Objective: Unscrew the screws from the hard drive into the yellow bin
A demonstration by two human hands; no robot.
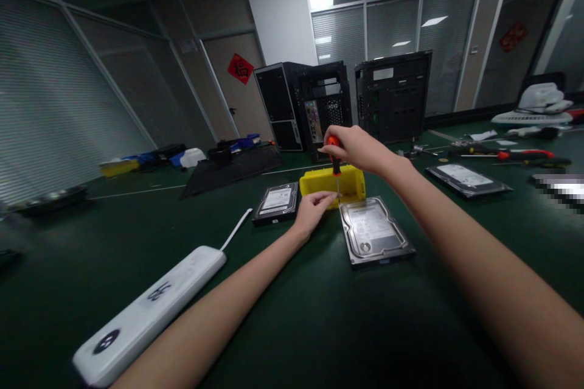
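My right hand [350, 144] is closed round the orange and black handle of a screwdriver [335, 161], which stands upright with its shaft pointing down. At the shaft's tip, the fingers of my left hand [312, 211] are pinched together; whatever they hold is too small to make out. The tip meets the near-left, far corner of a silver hard drive [371, 227] lying label up on the green table. Just behind the fingers sits a yellow plastic bin [323, 182]. A second hard drive [276, 201] lies left of my left hand.
A white power strip [155, 310] lies at the left front. Computer cases [280, 106] and a dark case panel [395, 97] stand at the back. Another hard drive [468, 179], pliers and screwdrivers lie right. A black mat [232, 167] lies back left.
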